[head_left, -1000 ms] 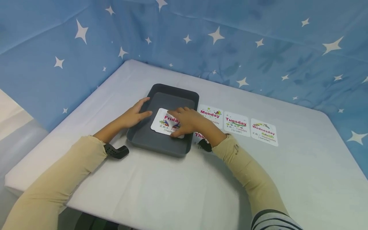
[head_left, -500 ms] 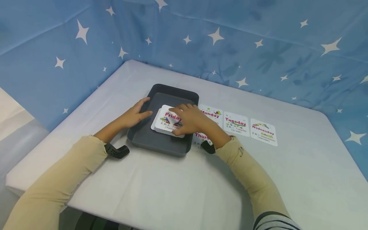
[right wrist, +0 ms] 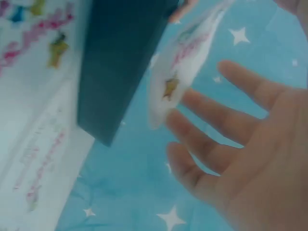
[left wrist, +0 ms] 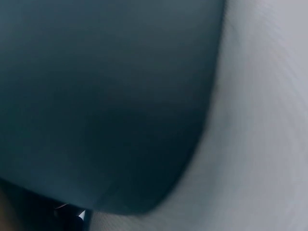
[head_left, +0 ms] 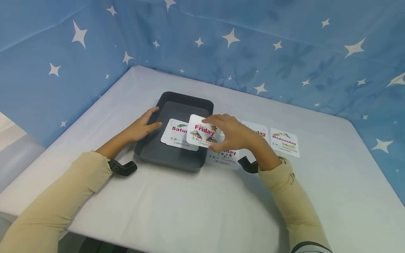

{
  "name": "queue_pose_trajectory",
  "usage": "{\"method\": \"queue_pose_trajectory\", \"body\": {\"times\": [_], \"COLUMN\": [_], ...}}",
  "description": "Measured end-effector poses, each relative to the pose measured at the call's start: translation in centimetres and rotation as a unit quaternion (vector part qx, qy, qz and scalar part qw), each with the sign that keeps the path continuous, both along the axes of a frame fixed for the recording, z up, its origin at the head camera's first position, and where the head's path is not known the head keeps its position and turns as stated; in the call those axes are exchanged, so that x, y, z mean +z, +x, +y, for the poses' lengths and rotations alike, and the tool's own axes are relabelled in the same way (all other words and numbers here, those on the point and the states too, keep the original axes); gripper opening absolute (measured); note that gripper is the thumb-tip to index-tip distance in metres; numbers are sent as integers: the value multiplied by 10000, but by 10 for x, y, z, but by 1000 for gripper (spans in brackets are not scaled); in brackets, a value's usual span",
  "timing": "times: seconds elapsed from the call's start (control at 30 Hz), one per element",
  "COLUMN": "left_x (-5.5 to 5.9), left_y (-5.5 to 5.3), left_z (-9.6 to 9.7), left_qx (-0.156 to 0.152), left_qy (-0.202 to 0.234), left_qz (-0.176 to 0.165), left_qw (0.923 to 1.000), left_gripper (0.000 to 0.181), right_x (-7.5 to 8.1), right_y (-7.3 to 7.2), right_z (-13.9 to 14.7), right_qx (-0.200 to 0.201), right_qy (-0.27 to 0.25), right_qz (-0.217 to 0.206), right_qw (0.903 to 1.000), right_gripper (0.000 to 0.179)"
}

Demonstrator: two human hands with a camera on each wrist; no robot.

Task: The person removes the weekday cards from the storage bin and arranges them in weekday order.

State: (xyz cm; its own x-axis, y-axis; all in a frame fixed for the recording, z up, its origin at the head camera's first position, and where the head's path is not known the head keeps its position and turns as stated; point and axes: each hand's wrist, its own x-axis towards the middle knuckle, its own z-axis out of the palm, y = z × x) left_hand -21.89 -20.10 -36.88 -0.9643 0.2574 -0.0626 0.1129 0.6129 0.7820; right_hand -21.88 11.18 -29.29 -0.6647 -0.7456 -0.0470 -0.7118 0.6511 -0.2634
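Observation:
Over the right rim of the dark grey tray, my right hand pinches the white "Friday" card by its edge, thumb below and fingers above. In the right wrist view the card hangs at the fingertips, tilted. A "Saturday" card lies in the tray, partly covered by the Friday card. My left hand rests on the tray's left rim, thumb and index finger spread apart; its other fingers are hard to see. The left wrist view shows mainly the tray's dark wall.
Right of the tray, a "Thursday" card lies nearest, partly under my right hand. Behind the hand is a partly hidden card, with a "Wednesday" card farther right. A blue star-patterned curtain backs the white table.
My right hand has lifted the Friday card off the Saturday card and moved it right, over the tray's edge. My left hand stays at the tray's rim. The head view has shifted slightly.

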Motion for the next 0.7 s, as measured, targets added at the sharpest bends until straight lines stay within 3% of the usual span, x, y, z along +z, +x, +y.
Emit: {"method": "queue_pose_trajectory", "body": {"times": [0.13,0.37,0.47,0.7], "left_x": [1,1,1,-1], "left_y": [1,-1,-2,-2], "left_z": [-1,-1,-1,-3], "left_qx": [-23,-9,6,0], "left_qy": [24,-18,-71,-47], "left_qz": [-21,8,-11,-24], "left_qw": [10000,10000,10000,10000], "left_gripper": [69,69,69,69], "right_x": [-10,-20,-24,-20], "right_y": [6,20,28,40], "right_z": [12,60,86,133], "right_qx": [-24,-558,-786,-1362], "right_qy": [434,400,515,741], "right_qz": [112,-43,130,205], "right_qw": [9990,9976,9955,9877], "right_gripper": [68,40,32,22]}}
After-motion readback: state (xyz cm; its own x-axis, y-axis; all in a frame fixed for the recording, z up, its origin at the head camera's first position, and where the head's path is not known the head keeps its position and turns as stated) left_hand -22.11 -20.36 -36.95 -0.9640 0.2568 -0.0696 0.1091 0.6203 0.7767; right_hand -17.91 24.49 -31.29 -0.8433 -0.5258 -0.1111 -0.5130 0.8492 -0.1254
